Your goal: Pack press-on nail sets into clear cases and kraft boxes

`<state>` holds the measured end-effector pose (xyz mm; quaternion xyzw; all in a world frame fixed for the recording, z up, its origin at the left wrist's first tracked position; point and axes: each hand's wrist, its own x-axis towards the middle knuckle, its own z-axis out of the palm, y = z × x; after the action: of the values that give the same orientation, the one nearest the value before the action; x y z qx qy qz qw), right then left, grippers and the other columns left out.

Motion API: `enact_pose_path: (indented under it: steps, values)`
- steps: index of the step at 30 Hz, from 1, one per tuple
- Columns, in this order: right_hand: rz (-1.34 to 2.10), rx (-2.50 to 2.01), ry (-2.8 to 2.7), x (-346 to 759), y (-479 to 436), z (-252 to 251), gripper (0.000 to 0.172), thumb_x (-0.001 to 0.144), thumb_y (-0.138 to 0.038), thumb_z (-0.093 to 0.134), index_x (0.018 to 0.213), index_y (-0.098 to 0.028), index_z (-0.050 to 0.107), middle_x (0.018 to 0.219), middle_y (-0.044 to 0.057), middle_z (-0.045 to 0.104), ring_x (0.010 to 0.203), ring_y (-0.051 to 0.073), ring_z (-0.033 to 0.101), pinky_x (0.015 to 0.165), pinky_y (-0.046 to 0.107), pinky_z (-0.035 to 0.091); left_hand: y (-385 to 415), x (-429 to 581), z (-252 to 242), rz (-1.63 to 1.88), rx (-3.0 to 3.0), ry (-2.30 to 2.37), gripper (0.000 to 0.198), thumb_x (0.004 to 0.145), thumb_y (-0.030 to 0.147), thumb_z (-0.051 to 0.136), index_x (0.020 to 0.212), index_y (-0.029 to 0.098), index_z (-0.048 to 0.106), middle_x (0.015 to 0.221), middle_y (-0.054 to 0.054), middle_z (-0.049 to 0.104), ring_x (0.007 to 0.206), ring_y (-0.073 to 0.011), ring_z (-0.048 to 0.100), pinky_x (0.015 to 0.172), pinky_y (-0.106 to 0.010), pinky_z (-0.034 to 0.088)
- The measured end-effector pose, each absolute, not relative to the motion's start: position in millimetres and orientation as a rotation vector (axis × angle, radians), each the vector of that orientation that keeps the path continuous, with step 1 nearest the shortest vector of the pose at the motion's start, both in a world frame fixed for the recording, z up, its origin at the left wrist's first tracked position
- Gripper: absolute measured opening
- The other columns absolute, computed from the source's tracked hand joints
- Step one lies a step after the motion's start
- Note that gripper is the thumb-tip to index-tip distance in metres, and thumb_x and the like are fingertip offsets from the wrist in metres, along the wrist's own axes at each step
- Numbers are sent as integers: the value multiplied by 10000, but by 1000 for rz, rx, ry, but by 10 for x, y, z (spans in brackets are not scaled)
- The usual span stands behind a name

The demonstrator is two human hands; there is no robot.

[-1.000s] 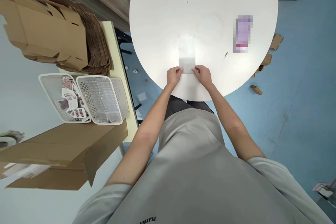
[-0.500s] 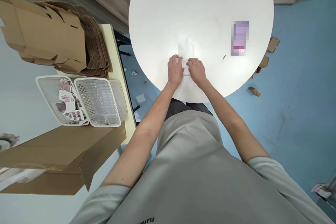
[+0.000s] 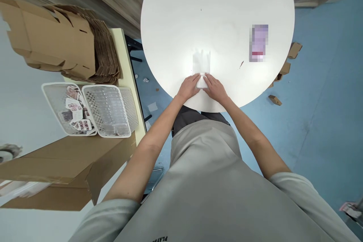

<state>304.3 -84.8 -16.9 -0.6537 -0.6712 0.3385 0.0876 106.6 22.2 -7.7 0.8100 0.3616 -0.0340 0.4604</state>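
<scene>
A small white paper piece (image 3: 201, 64) lies flat on the round white table (image 3: 218, 19), close to its near edge. My left hand (image 3: 188, 87) and my right hand (image 3: 215, 87) rest side by side on the paper's near end. Their fingers are stretched out and pressed flat on it, fingertips almost meeting in the middle. The far half of the paper shows beyond my fingers; the near part is covered by them.
A blurred purple object (image 3: 259, 42) lies on the table's right side. To the left, a side table holds a stack of flat cardboard boxes (image 3: 62, 41) and white perforated baskets (image 3: 107, 109). Cardboard scraps (image 3: 285, 68) litter the blue floor.
My hands went from pinching the paper's near corners to sliding forward over it, then drew back to the near end, fingers now flat on it.
</scene>
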Motion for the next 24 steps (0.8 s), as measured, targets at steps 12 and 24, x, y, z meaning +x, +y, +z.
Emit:
enact_pose_path:
  steps: [12,24]
  values:
    - [1057,-2022,-1821,2997,-1122,-43,599,1180,-546,355,1569,-175,620,1624,197,659,1482,380,638,1172,577,589,-137,878,169,-30,1660,1179,595,1007,552,699,1483,196,721,1587,-144,702,1469,-358,661,1259,-476,504]
    - [1044,-2376,-1380,2959,-578,-322,531,1157,-610,377,1404,-229,652,1378,201,713,1120,379,738,1000,587,622,112,1211,-242,27,1560,1508,492,1019,670,652,745,264,597,753,-62,683,875,-289,690,856,-433,556]
